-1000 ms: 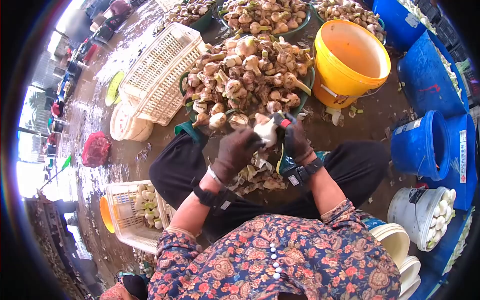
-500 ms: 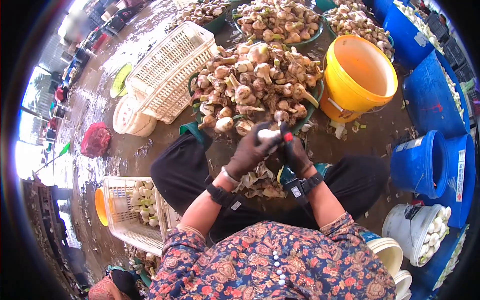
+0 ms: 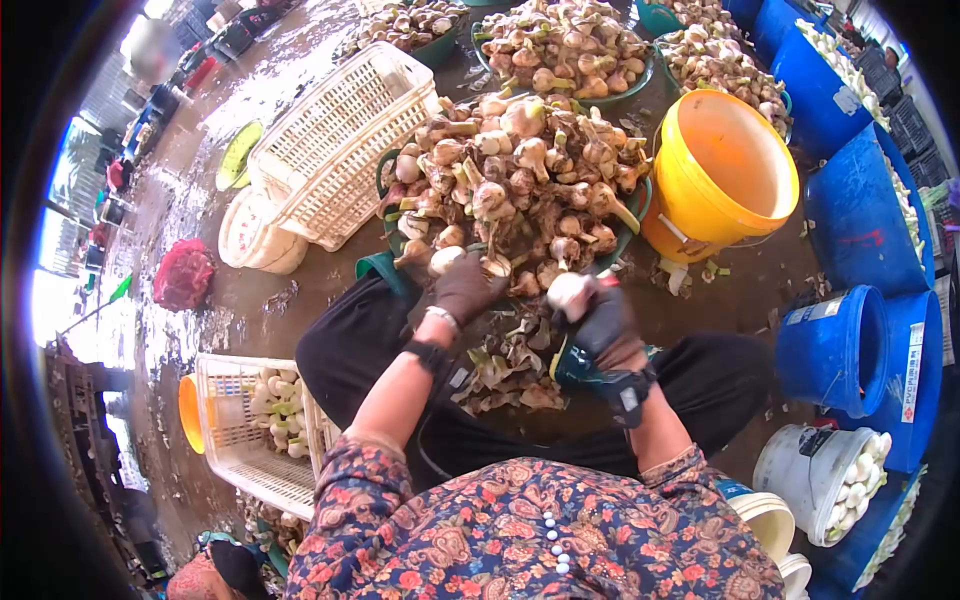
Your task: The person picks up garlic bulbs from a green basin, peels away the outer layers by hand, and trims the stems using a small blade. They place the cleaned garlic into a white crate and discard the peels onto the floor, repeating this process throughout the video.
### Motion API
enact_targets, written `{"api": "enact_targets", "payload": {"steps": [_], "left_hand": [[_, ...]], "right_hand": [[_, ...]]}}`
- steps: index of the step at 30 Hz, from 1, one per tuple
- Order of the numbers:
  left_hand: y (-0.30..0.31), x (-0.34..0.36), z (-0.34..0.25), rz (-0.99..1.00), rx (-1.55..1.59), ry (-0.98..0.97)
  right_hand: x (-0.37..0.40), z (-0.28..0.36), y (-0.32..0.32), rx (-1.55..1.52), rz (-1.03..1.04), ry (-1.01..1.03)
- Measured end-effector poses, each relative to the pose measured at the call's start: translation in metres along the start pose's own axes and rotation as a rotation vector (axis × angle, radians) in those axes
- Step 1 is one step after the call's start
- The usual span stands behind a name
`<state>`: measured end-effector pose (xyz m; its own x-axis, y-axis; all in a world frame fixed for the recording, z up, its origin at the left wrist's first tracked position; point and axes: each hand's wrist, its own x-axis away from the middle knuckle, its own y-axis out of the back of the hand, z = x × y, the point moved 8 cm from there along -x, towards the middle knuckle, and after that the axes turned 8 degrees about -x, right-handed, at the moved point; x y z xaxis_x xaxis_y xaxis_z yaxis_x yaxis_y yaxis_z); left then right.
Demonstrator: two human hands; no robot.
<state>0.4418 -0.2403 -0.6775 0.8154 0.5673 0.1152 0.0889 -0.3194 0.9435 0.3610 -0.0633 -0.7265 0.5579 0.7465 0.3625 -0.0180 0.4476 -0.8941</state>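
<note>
Fingers of the right hand (image 3: 612, 325) curl around a pale garlic bulb (image 3: 569, 292), which sits at ten o'clock from the knuckles; where its stem points and how its long axis runs (blur smears both) cannot be told. Bent left-hand fingers (image 3: 482, 280) lie at the seven-o'clock edge of the garlic pile (image 3: 525, 180); whether they pinch anything is hidden. At the right hand's one o'clock stands a yellow bucket (image 3: 690, 190).
</note>
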Motion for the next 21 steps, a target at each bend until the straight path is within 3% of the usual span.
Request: {"api": "enact_targets", "payload": {"steps": [1, 2, 4, 6, 7, 9, 11, 12, 13, 15, 16, 18, 21], "left_hand": [[-0.014, -0.009, -0.001, 0.065, -0.113, 0.073], [-0.030, -0.017, -0.006, 0.066, -0.111, 0.076], [-0.052, -0.022, -0.009, 0.060, -0.343, 0.151], [-0.048, -0.026, 0.000, 0.085, -0.275, 0.175], [-0.045, -0.025, 0.004, 0.114, -0.214, 0.188], [-0.031, -0.022, 0.021, -0.027, -0.052, 0.286], [-0.016, -0.009, 0.028, -0.206, 0.650, 0.250], [0.017, 0.014, -0.007, -0.131, 1.285, 0.162], [0.015, 0.023, -0.007, -0.127, 1.282, 0.157], [0.008, 0.038, -0.025, 0.059, 1.425, -0.003], [0.005, 0.049, -0.031, 0.072, 1.326, -0.048], [0.008, 0.058, -0.035, 0.010, 1.034, -0.176], [0.025, 0.068, -0.040, -0.085, 0.628, -0.329]], "right_hand": [[0.015, 0.033, -0.050, -0.090, 0.115, 0.165], [0.036, 0.063, -0.085, -0.131, 0.061, 0.216], [0.051, 0.091, -0.096, -0.172, -0.004, 0.259], [0.048, 0.102, -0.091, 0.184, -0.039, 0.282], [0.040, 0.085, -0.072, 0.307, -0.051, 0.160], [0.033, 0.038, -0.030, 0.534, -0.152, -0.072], [0.027, -0.010, -0.010, 0.695, -0.222, -0.209], [0.024, -0.027, -0.008, 0.760, -0.205, -0.239], [0.021, -0.037, -0.017, 0.649, -0.169, -0.239], [0.014, -0.027, -0.017, 0.675, -0.360, 0.038], [0.014, -0.024, -0.016, 0.679, -0.359, 0.039], [0.017, -0.001, -0.036, 1.033, -0.220, 0.335], [0.020, 0.000, -0.035, 1.138, -0.167, 0.315]]}}
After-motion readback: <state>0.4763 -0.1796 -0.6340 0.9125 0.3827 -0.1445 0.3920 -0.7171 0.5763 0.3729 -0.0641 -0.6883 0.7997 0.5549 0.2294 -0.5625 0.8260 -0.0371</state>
